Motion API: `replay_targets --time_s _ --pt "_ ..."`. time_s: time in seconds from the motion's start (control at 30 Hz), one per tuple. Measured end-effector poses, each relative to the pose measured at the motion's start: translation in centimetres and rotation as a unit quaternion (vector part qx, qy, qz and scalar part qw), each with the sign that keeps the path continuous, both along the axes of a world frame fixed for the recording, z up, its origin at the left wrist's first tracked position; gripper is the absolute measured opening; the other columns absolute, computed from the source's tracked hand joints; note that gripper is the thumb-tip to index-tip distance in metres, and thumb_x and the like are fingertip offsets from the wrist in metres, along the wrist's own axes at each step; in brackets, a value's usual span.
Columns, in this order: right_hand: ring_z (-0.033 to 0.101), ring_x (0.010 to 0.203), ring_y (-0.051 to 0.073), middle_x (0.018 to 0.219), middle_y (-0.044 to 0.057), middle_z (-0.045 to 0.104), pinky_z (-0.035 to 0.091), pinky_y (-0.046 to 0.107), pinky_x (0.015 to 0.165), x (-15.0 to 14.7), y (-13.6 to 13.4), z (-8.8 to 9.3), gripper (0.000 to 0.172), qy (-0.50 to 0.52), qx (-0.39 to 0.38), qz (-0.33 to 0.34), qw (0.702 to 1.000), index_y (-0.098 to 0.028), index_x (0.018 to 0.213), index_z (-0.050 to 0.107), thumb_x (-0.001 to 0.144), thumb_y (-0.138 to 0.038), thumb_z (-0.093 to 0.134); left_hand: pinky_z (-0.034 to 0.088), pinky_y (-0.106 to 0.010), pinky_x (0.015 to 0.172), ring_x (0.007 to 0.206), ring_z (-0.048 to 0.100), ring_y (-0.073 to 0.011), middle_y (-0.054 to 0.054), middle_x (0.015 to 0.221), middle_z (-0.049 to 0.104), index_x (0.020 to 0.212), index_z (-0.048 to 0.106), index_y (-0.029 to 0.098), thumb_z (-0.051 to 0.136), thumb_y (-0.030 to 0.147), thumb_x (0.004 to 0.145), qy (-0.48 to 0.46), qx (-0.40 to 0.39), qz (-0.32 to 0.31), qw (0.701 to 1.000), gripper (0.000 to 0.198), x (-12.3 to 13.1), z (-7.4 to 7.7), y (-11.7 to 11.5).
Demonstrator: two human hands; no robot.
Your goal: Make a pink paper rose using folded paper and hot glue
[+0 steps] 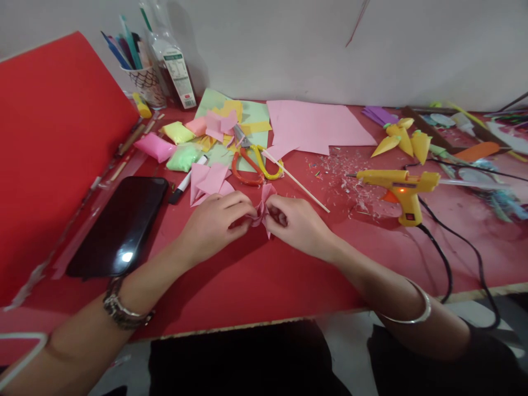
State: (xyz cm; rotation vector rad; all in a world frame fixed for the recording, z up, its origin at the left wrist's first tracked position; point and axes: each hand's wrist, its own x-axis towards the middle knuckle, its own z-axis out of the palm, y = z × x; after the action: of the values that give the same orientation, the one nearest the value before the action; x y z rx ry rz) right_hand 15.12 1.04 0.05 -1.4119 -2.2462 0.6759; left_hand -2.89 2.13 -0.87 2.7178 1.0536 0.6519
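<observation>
Between my two hands is a folded pink paper flower, held just above the red tabletop. My left hand pinches its left side with the fingers closed. On the other side, my right hand grips the paper between thumb and curled fingers. Part of the flower is hidden behind the fingertips. More folded pink paper lies just beyond my left hand. Behind the flower rest scissors with one orange and one yellow handle loop. A thin wooden stick slants past my right hand.
A yellow glue gun with a lit orange light lies at right, its cord running off the table edge. Yellow paper pieces sit behind it. A black phone is at left, near clay packets, a bottle and a pen cup.
</observation>
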Motion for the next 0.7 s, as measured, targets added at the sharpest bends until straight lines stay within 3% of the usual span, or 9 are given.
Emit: replay_targets --time_s 0.07,0.23,0.37,0.5,0.7 --pt "0.043 0.051 0.007 0.060 -0.004 0.049 0.029 0.020 0.050 0.02 -0.02 -0.03 0.006 0.021 0.004 0.002 1.000 -0.018 0.074 0.042 0.070 -0.014 0.045 0.040 -0.027 0.063 0.073 0.056 -0.0157 -0.002 0.084 0.060 0.079 0.057 0.016 0.046 0.012 0.076 0.005 0.006 -0.002 1.000 0.011 0.01 -0.06 0.05" --pt "0.045 0.056 0.007 0.076 -0.001 0.050 0.035 0.021 0.052 0.27 0.01 -0.08 0.027 0.084 0.040 0.055 0.994 -0.018 0.093 0.040 0.069 -0.007 0.042 0.042 -0.028 0.067 0.078 0.056 -0.0167 -0.003 0.084 0.060 0.080 0.056 0.016 0.045 0.013 0.076 -0.010 -0.001 0.011 1.000 0.012 0.02 -0.22 0.22" --pt "0.049 0.075 0.011 0.089 0.004 0.049 0.040 0.023 0.063 0.57 0.15 -0.01 0.035 0.078 0.073 0.089 0.990 -0.018 0.098 0.043 0.069 0.000 0.037 0.042 -0.026 0.066 0.075 0.055 -0.0155 -0.002 0.080 0.058 0.077 0.055 0.015 0.047 0.013 0.074 -0.019 -0.028 0.030 0.999 0.008 0.03 -0.24 0.37" --pt "0.048 0.081 0.012 0.092 0.004 0.048 0.039 0.024 0.067 0.67 0.24 0.00 0.025 -0.010 0.063 0.157 0.986 -0.019 0.090 0.054 0.075 -0.005 0.038 0.040 -0.025 0.061 0.071 0.054 -0.0144 -0.002 0.078 0.057 0.076 0.054 0.016 0.049 0.013 0.074 0.000 -0.020 0.030 0.999 0.006 0.01 -0.22 0.42" --pt "0.047 0.070 0.011 0.086 0.004 0.048 0.037 0.024 0.061 0.70 0.34 -0.22 0.014 -0.095 0.083 0.162 0.979 -0.016 0.085 0.058 0.079 -0.017 0.045 0.038 -0.026 0.058 0.067 0.054 -0.0152 -0.001 0.076 0.057 0.074 0.052 0.016 0.053 0.020 0.075 0.072 0.030 0.035 0.996 0.004 0.03 -0.24 0.34"
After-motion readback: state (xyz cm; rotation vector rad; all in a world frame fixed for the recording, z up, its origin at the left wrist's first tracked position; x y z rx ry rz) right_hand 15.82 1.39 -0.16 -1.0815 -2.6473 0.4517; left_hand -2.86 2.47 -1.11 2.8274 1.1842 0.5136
